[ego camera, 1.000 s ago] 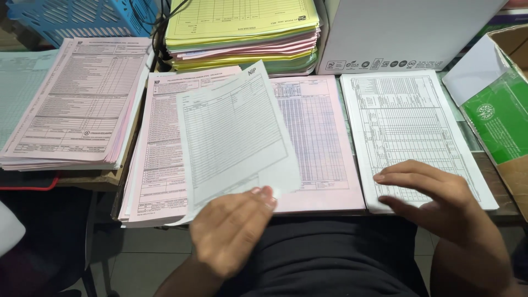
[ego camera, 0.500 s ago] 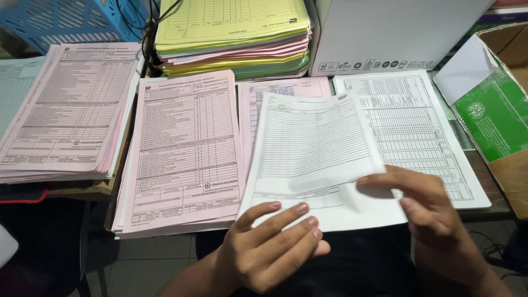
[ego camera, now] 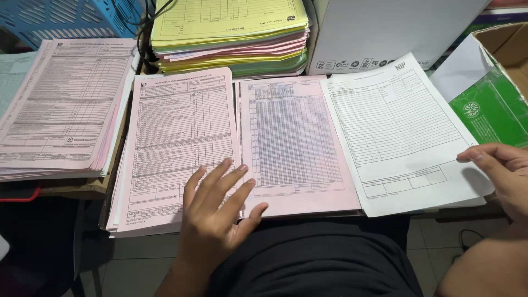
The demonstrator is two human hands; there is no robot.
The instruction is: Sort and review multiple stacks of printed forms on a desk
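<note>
White form (ego camera: 396,132): right hand (ego camera: 503,173) fingertips on edge, left hand (ego camera: 217,212) flat.

Paper stacks are covering the desk edge to edge, leaving no bare gaps between the pink stack (ego camera: 181,148), the gridded pink stack (ego camera: 294,146) and the white sheet (ego camera: 399,132). A white box (ego camera: 385,33), a tall coloured pile (ego camera: 228,36) and a cardboard box (ego camera: 495,104) are walling off the back and right.
</note>
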